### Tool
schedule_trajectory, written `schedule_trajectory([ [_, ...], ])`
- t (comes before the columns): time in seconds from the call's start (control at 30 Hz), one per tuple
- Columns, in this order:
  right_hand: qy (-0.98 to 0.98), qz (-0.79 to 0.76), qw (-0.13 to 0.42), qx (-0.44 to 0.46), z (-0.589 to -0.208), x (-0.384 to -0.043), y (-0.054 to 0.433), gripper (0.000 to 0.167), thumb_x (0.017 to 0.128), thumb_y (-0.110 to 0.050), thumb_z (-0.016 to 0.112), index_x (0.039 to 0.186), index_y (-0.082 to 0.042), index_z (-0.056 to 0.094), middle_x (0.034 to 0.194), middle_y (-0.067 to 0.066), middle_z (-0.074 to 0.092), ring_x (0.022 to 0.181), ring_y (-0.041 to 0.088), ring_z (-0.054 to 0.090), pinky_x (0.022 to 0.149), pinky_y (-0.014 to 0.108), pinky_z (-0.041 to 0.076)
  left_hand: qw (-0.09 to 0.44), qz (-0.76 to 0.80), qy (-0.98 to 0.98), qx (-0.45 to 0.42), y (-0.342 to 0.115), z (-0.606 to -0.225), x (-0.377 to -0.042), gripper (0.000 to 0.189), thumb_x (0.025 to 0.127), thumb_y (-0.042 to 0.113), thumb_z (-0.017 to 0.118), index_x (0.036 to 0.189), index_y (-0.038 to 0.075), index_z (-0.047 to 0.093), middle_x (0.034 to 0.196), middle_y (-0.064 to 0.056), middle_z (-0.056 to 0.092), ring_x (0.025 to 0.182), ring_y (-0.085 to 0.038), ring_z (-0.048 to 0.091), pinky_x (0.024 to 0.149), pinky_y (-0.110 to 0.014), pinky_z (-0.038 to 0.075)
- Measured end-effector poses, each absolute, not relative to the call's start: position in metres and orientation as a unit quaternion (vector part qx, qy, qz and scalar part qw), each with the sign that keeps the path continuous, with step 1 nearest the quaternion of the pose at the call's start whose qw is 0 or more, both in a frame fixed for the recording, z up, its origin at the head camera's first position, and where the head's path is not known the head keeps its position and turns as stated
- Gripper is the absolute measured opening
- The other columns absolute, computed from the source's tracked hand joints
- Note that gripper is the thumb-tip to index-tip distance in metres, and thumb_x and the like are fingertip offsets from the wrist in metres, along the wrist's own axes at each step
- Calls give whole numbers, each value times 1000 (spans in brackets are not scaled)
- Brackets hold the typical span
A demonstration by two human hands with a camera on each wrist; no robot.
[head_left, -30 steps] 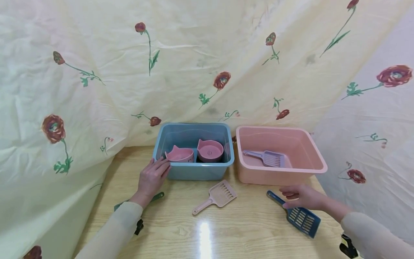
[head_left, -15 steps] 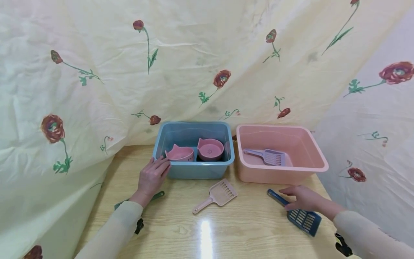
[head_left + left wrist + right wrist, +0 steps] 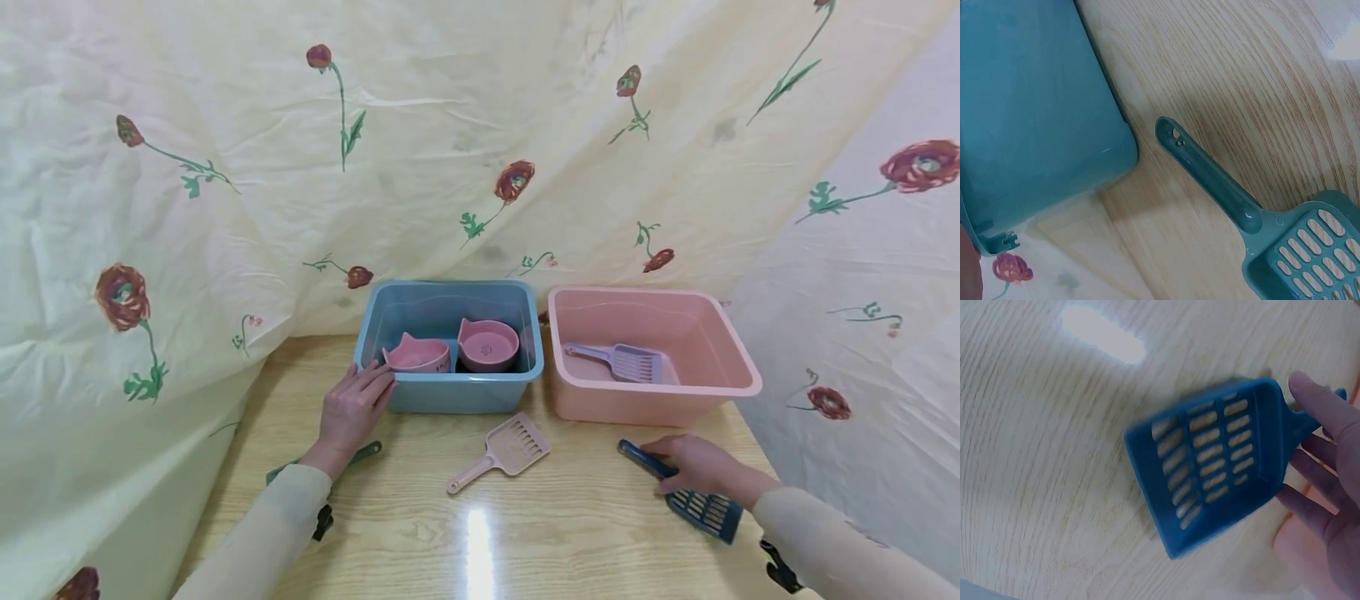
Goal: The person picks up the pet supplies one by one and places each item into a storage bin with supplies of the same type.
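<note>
Live at the wooden table (image 3: pixel 405 542), facing a pink bin (image 3: pixel 637 407) and, beside it, a blue bin (image 3: pixel 457 396)! Has a dark blue scoop (image 3: pixel 1224 440) lying just in front of the pink bin, a green scoop (image 3: pixel 1254 220) beneath the left sleeve (image 3: pixel 277 517), a pale pink scoop (image 3: pixel 504 454) between. Spreads the right hand (image 3: pixel 701 462) about the dark blue handle (image 3: pixel 645 458), unclenched. Rests the left hand (image 3: pixel 354 408) loosely on the blue bin's rim (image 3: pixel 465 378).

The right hand (image 3: pixel 693 464) hides part of the blue scoop (image 3: pixel 703 512) in the head view.
</note>
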State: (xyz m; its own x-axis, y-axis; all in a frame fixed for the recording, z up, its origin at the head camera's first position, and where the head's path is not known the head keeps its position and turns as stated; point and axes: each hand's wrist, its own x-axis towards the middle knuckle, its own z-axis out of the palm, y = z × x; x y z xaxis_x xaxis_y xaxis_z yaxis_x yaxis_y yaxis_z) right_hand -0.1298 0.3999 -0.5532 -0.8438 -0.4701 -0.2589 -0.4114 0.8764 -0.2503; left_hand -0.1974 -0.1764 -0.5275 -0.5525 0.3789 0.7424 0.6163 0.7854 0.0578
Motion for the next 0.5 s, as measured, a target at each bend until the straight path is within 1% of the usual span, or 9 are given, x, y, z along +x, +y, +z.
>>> schedule_trajectory([
  [0.13, 949, -80, 134, -273, -561, -126, 400, 59, 77, -31, 97, 126, -5, 76, 118, 12, 78, 101, 29, 74, 87, 50, 62, 376, -161, -866, -288, -176, -527, -197, 33, 80, 8, 94, 110, 2, 82, 113, -19, 80, 106, -39, 78, 96, -64, 57],
  [0.33, 928, -69, 101, -351, -563, -122, 393, 45, 80, -20, 94, 121, -13, 78, 112, 2, 77, 100, 23, 74, 86, 47, 62, 376, -163, -865, -288, -177, -527, -198, 34, 80, 8, 94, 111, 2, 81, 114, -19, 79, 107, -39, 77, 96, -64, 57],
  [0.43, 912, -65, 75, -397, -563, -121, 389, 40, 79, -17, 94, 116, -14, 79, 108, -1, 77, 98, 22, 73, 85, 44, 62, 372, -158, -869, -286, -177, -527, -199, 35, 81, 9, 94, 112, 2, 81, 115, -18, 79, 108, -38, 77, 97, -64, 56],
  [0.5, 901, -70, 69, -422, -562, -120, 384, 38, 79, -16, 94, 114, -14, 80, 106, -2, 78, 97, 21, 74, 84, 44, 62, 369, -155, -870, -287, -178, -528, -200, 35, 81, 9, 94, 113, 2, 81, 116, -18, 79, 109, -38, 77, 97, -64, 56],
])
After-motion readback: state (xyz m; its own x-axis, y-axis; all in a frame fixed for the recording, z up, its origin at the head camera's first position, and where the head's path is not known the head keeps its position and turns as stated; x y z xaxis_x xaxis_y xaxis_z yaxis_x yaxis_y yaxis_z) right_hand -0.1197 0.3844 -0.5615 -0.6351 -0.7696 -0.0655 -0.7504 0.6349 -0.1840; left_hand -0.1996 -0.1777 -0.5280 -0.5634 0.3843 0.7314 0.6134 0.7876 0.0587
